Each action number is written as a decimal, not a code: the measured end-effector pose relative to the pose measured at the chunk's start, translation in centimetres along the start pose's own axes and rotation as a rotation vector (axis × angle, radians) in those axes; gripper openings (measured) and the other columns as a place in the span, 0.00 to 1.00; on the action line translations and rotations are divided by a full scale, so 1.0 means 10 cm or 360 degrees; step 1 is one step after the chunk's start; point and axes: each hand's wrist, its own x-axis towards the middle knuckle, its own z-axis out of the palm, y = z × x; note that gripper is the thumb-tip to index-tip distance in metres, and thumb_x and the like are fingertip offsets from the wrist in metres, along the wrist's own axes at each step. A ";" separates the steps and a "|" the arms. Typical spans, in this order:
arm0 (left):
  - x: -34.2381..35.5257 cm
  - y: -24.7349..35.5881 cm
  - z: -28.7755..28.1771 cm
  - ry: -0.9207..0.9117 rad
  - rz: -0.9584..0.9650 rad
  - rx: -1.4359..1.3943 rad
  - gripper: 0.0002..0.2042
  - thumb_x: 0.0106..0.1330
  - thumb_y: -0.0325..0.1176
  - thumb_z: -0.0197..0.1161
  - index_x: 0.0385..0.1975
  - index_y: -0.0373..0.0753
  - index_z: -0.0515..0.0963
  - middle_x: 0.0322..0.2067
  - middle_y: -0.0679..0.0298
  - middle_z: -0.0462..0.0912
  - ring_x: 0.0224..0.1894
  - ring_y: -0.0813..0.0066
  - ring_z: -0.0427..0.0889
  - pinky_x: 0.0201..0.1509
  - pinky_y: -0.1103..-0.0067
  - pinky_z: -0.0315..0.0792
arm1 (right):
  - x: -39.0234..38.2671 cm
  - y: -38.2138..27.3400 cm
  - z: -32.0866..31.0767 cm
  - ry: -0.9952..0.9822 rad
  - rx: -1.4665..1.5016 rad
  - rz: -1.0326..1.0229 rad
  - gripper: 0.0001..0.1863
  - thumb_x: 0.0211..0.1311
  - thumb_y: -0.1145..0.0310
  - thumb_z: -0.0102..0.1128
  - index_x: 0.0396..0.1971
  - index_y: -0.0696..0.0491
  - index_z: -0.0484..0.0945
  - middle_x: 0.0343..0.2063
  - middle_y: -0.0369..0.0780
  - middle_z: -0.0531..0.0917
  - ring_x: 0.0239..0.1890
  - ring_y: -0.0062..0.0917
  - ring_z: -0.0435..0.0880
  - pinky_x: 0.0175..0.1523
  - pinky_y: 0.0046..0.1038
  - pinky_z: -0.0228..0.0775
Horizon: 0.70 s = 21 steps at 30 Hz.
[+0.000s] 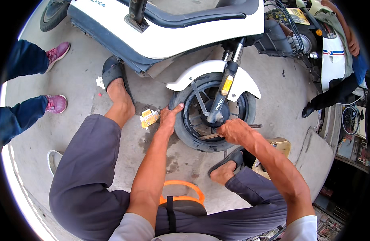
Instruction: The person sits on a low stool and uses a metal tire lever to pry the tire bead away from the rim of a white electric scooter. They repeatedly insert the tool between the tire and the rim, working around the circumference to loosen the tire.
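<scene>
Working low over pavement point(289, 96), at the front wheel point(207, 107) of a white scooter point(161, 34). Wheel location: middle of view, ahead of the body, between the two slippered feet, under a white mudguard point(185, 76) and at the lower end of the fork point(220, 96).

With left hand point(167, 119): clasping the tyre point(189, 138) at its left edge. Thumb stretched along the sidewall; other fingers bent together toward the tread, tips hidden, spacing impossible to tell.

With right hand point(233, 130): gripping a narrow bar point(209, 136) at the lower part of the wheel, just below the hub. Fingers curled in and pressed together, pinching the bar; fingertips out of sight, exact hold impossible to tell. Bar ends protruding on both sides of the fist, slightly tilted, higher at right.

Surroundings: yellow-and-white packet point(149, 118) on the ground near the left hand. Gold-coloured tray point(281, 147) beyond the right forearm, partly covered by it. Orange loop point(183, 183) between the thighs. At far left, pink shoes point(56, 103) below blue jeans point(26, 118). At upper right, a second scooter point(333, 60) beside a wire basket point(279, 38).
</scene>
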 end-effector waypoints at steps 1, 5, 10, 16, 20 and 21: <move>0.01 0.00 -0.03 0.0000 0.0018 -0.0020 0.34 0.54 0.41 0.77 0.57 0.27 0.73 0.52 0.50 0.80 0.53 0.62 0.78 0.60 0.68 0.70 | -0.02 -0.12 0.00 0.0007 0.0002 -0.0016 0.07 0.53 0.72 0.59 0.28 0.47 0.86 0.28 0.42 0.87 0.36 0.37 0.88 0.41 0.35 0.79; 0.01 -0.05 -0.07 0.0150 0.0021 0.0138 0.34 0.53 0.41 0.77 0.58 0.28 0.73 0.52 0.50 0.81 0.52 0.62 0.78 0.59 0.68 0.70 | -0.27 -0.87 0.03 0.0325 -0.0329 0.0130 0.05 0.53 0.74 0.58 0.29 0.57 0.80 0.21 0.43 0.84 0.26 0.32 0.87 0.28 0.31 0.77; -0.01 0.00 0.00 0.0220 0.0125 0.0258 0.28 0.54 0.41 0.75 0.52 0.30 0.79 0.46 0.53 0.84 0.47 0.62 0.80 0.55 0.69 0.71 | -0.41 -1.57 0.26 0.0330 -0.0634 0.0659 0.22 0.53 0.74 0.59 0.50 0.67 0.78 0.23 0.40 0.78 0.23 0.27 0.78 0.22 0.26 0.69; 0.12 -0.05 -0.02 0.0193 0.0228 0.0312 0.25 0.55 0.41 0.74 0.47 0.29 0.81 0.41 0.51 0.86 0.42 0.62 0.81 0.52 0.69 0.72 | -0.49 -1.85 0.60 0.0353 -0.0525 0.0852 0.30 0.58 0.72 0.57 0.63 0.59 0.71 0.31 0.40 0.74 0.27 0.23 0.72 0.24 0.26 0.66; 0.16 -0.16 -0.03 0.0224 0.0310 0.0327 0.26 0.55 0.41 0.75 0.48 0.28 0.80 0.42 0.49 0.86 0.43 0.60 0.82 0.53 0.69 0.72 | -0.49 -2.13 0.97 0.0313 0.1229 0.0806 0.42 0.59 0.78 0.54 0.72 0.66 0.48 0.37 0.58 0.78 0.39 0.49 0.82 0.45 0.41 0.76; 0.15 -0.23 -0.04 0.0233 0.0311 0.0326 0.26 0.55 0.41 0.75 0.48 0.28 0.80 0.42 0.49 0.86 0.43 0.60 0.82 0.53 0.69 0.72 | -0.47 -2.23 0.91 0.0087 0.1633 0.0918 0.44 0.63 0.78 0.51 0.74 0.63 0.37 0.49 0.67 0.75 0.51 0.57 0.79 0.57 0.41 0.70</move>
